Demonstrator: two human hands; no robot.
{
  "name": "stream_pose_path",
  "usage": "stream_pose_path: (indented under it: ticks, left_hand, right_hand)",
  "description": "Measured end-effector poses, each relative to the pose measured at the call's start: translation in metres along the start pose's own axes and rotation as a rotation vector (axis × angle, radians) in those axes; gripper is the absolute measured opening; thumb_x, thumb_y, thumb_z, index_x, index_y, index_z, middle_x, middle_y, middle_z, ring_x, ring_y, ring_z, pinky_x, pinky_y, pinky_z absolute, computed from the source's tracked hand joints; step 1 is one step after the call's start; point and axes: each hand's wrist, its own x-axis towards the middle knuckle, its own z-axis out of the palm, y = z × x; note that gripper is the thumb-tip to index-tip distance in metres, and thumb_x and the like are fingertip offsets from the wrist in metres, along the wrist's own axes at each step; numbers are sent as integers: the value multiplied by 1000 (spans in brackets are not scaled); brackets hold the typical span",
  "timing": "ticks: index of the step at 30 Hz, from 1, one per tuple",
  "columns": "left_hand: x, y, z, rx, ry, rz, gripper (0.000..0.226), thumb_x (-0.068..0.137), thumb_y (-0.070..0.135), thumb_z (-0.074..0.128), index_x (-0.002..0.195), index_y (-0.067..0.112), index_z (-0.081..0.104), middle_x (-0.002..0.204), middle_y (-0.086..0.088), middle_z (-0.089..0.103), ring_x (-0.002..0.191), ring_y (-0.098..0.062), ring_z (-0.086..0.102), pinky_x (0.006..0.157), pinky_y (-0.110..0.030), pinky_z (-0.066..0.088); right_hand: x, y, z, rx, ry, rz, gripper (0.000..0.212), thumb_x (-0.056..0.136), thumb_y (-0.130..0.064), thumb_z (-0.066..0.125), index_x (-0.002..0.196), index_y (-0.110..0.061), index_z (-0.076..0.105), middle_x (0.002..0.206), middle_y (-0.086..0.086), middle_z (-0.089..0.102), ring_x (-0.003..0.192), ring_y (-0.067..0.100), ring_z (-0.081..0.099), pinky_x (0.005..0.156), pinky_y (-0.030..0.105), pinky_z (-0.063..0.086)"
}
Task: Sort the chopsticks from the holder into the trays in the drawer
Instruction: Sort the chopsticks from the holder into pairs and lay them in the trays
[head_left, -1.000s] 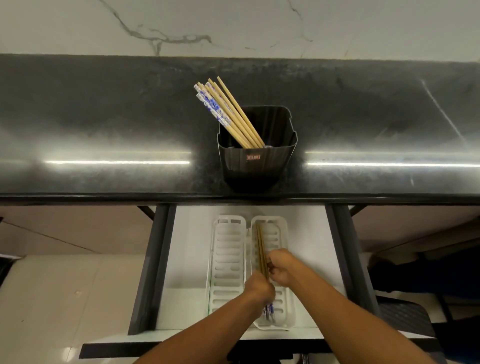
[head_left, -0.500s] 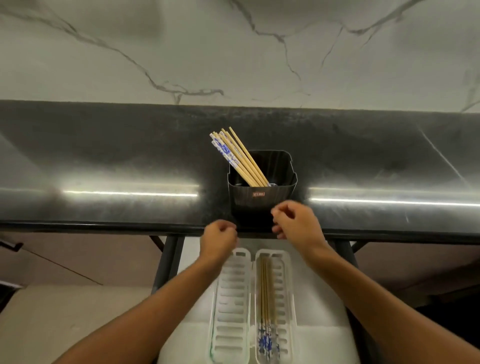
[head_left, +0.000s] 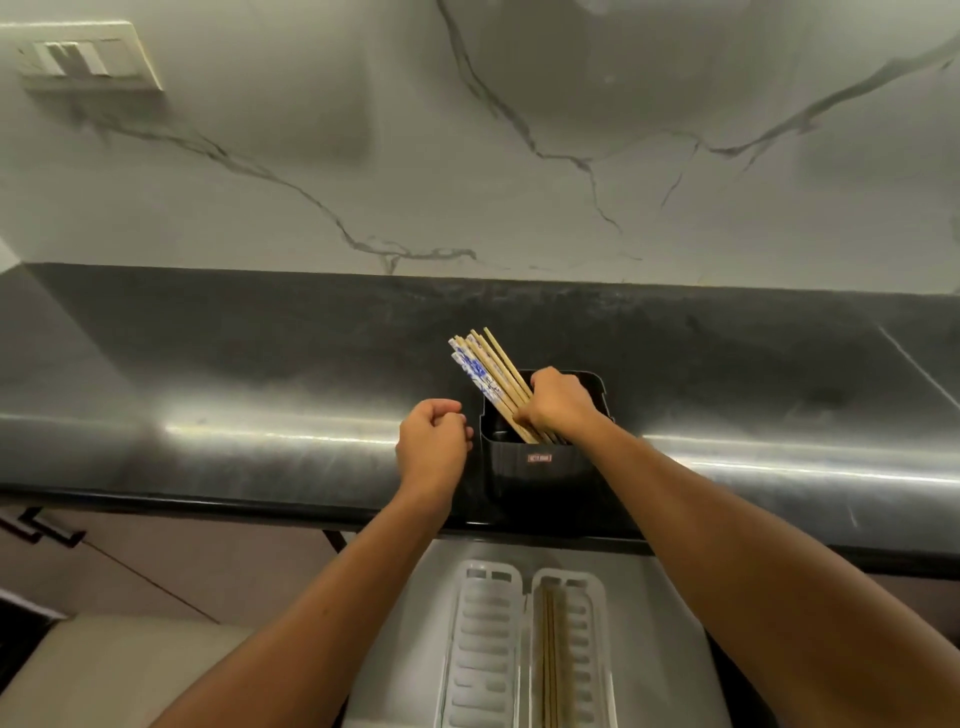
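1. presently, the black square plastic holder (head_left: 540, 462) stands on the dark polished stone counter (head_left: 208, 405), near its near edge, at centre.
2. the bundle of chopsticks (head_left: 488, 379), some plain wood and some white with blue pattern, leans to the far left out of the holder.
3. the right hand (head_left: 558, 405) is over the holder's mouth, fingers curled against the wooden sticks where they enter the holder; it grips them, though how many cannot be told.
4. the left hand (head_left: 431, 441) is just left of the holder, over the counter, fingers curled into a loose fist, holding nothing visible.
5. below the counter edge, the open white drawer (head_left: 654, 649) holds two white slotted plastic trays side by side.
6. the left tray (head_left: 485, 649) shows only its ribs; the right tray (head_left: 587, 649) holds thin wooden chopsticks (head_left: 549, 660) lying lengthwise.
7. a cream wall switch plate (head_left: 88, 57) sits far left on the veined marble wall (head_left: 519, 182).
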Motion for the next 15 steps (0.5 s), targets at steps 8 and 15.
stream_pose_path:
  ticks: [8, 15]
  left_hand:
    - [7, 1, -5, -35, 40, -21, 20, 93, 5, 48, 92, 20, 61, 90, -6, 65, 89, -21, 66, 84, -38, 58]
    - [8, 2, -3, -51, 39, 1, 21, 93, 5, 47, 91, 22, 60, 89, -4, 65, 88, -20, 65, 84, -40, 58]
  right_hand:
    - [3, 8, -7, 4, -46, -87, 33, 89, -25, 63, 119, -12, 61, 111, 9, 68, 94, 22, 66, 85, 39, 54]
    - [0, 10, -20, 61, -15, -95, 35, 88, -24, 64, 120, -9, 58, 110, 10, 66, 90, 20, 63, 79, 32, 51]
